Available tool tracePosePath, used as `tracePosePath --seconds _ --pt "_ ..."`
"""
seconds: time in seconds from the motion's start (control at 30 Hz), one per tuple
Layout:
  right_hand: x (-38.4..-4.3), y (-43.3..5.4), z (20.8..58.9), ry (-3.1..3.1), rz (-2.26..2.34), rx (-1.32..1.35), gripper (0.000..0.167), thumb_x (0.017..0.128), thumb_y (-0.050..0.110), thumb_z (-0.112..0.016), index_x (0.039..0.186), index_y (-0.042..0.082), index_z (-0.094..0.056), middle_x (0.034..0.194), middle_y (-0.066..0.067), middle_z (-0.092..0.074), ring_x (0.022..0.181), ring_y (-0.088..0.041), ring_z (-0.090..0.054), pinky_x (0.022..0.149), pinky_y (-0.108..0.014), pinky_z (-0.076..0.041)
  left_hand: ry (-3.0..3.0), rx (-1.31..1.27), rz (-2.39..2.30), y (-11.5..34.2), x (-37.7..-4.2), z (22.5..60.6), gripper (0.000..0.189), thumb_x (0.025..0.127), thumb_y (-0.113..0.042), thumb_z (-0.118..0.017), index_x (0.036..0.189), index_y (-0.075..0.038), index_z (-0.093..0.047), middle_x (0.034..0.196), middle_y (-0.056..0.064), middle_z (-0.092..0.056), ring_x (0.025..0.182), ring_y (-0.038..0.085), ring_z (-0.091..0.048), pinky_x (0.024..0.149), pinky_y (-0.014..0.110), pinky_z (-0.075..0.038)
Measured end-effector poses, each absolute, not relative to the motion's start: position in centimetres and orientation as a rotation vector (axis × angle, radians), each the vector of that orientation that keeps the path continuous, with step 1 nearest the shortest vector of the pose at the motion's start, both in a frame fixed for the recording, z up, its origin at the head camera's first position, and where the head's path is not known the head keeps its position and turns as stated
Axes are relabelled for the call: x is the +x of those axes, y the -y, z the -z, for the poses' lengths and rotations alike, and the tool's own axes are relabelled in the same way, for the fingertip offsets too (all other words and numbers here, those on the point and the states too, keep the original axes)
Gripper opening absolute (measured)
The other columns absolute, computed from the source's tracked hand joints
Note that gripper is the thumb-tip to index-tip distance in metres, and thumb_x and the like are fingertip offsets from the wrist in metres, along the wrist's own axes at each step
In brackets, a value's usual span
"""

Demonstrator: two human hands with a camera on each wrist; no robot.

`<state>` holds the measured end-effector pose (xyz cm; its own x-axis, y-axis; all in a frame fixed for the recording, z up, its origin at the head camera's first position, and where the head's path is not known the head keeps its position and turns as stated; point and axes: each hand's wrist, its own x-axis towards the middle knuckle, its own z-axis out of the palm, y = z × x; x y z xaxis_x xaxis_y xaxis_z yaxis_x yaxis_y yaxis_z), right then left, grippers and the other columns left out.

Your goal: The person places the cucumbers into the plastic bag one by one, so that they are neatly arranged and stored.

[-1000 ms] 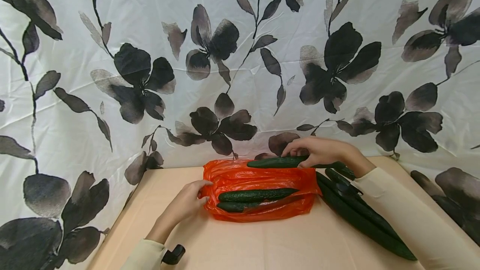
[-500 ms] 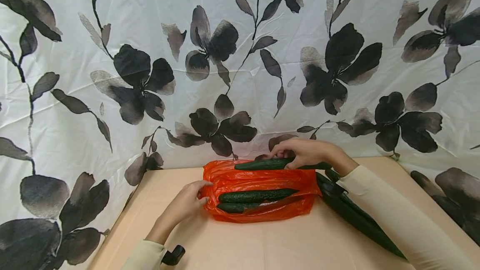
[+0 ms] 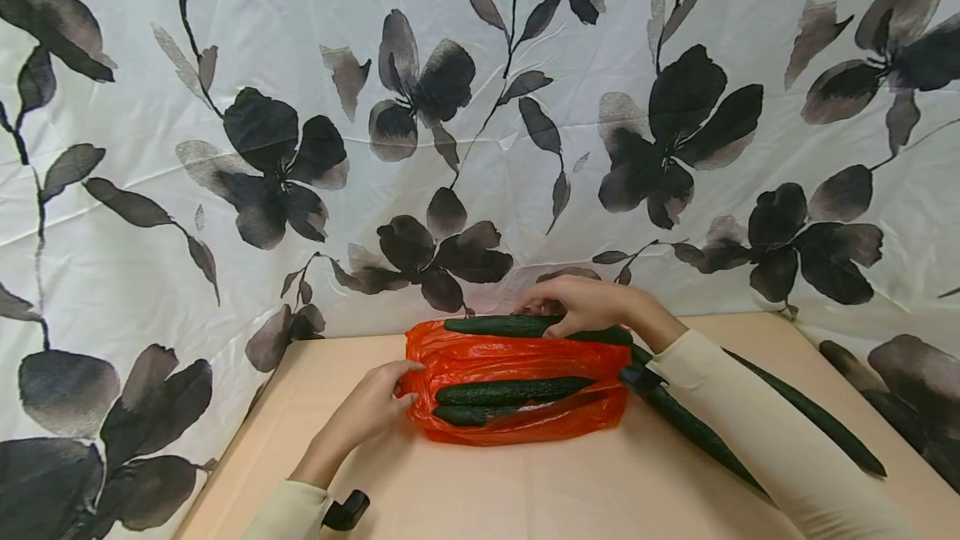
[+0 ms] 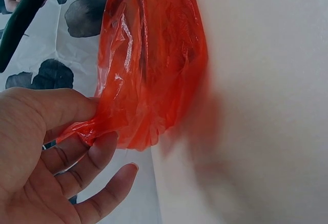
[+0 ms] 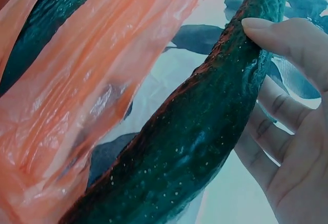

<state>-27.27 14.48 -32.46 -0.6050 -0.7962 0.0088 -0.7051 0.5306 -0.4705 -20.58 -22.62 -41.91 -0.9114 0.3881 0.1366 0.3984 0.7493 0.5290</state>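
Observation:
An orange-red plastic bag point(image 3: 517, 355) lies on the table, with two cucumbers point(image 3: 510, 392) showing through its opening. At the bag's left end my left hand point(image 3: 378, 398) pinches the plastic between thumb and fingers, as the left wrist view shows with the gathered film point(image 4: 84, 129). My right hand point(image 3: 585, 304) grips another dark green cucumber point(image 3: 480, 325) around its middle, above the bag's far edge. In the right wrist view this bumpy cucumber point(image 5: 195, 116) slants beside the bag point(image 5: 118, 55), thumb on one side and fingers behind.
More cucumbers point(image 3: 817, 415) lie on the beige table point(image 3: 525, 490) to the right, partly hidden under the right sleeve point(image 3: 750, 423). A white cloth point(image 3: 555, 148) with dark flowers hangs behind the table's far edge. A black wrist device point(image 3: 347, 510) sits at the left cuff.
My right hand has moved left with the cucumber, along the bag's far edge. The sleeve's shift uncovers a cucumber at the right. My left hand and the bag stay in place.

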Motion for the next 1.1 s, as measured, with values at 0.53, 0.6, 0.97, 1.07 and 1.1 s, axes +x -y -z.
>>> tracePosePath --seconds 0.53,0.6,0.97,1.07,1.1 --pt "-26.9 -12.8 34.7 -2.547 0.609 -1.241 0.050 0.091 0.011 -0.075 0.137 0.021 -0.058 0.119 -0.001 -0.065 0.109 -0.018 -0.063 0.097 -0.043 -0.053 2.927 -0.638 0.881 22.5 -19.7 42.0 0.040 0.084 0.004 -0.074 0.124 0.000 -0.068 0.095 0.003 -0.063 0.075 0.016 -0.054 0.065 0.025 -0.045" --pt "-26.8 -12.7 35.1 -2.554 0.573 -1.252 0.049 0.091 0.012 -0.075 0.136 0.022 -0.057 0.119 0.000 -0.065 0.108 -0.017 -0.063 0.097 -0.043 -0.052 2.924 -0.631 0.878 22.5 -19.6 42.1 0.040 0.084 0.004 -0.074 0.124 0.000 -0.068 0.095 0.002 -0.063 0.075 0.015 -0.053 0.066 0.025 -0.046" --pt "-26.2 -12.0 37.1 -2.584 0.443 -1.151 0.050 0.092 0.015 -0.075 0.135 0.030 -0.053 0.121 0.006 -0.061 0.111 -0.014 -0.060 0.095 -0.038 -0.050 2.900 -0.672 0.869 23.0 -19.4 42.3 0.041 0.083 0.006 -0.073 0.122 -0.001 -0.068 0.094 0.003 -0.064 0.074 0.015 -0.053 0.064 0.025 -0.045" --pt "-26.3 -11.8 37.5 -2.589 0.420 -1.134 0.050 0.092 0.017 -0.076 0.134 0.032 -0.054 0.120 0.008 -0.060 0.110 -0.012 -0.059 0.094 -0.037 -0.050 2.903 -0.666 0.868 23.0 -19.3 42.3 0.041 0.082 0.006 -0.072 0.122 -0.001 -0.069 0.098 0.005 -0.065 0.075 0.016 -0.053 0.066 0.026 -0.045" --pt "-26.3 -11.7 37.6 -2.589 0.412 -1.137 0.050 0.092 0.017 -0.076 0.133 0.032 -0.054 0.119 0.008 -0.060 0.109 -0.012 -0.059 0.094 -0.037 -0.050 2.906 -0.661 0.868 22.9 -19.3 42.2 0.041 0.082 0.006 -0.072 0.123 -0.001 -0.069 0.099 0.005 -0.065 0.076 0.016 -0.054 0.066 0.026 -0.045"
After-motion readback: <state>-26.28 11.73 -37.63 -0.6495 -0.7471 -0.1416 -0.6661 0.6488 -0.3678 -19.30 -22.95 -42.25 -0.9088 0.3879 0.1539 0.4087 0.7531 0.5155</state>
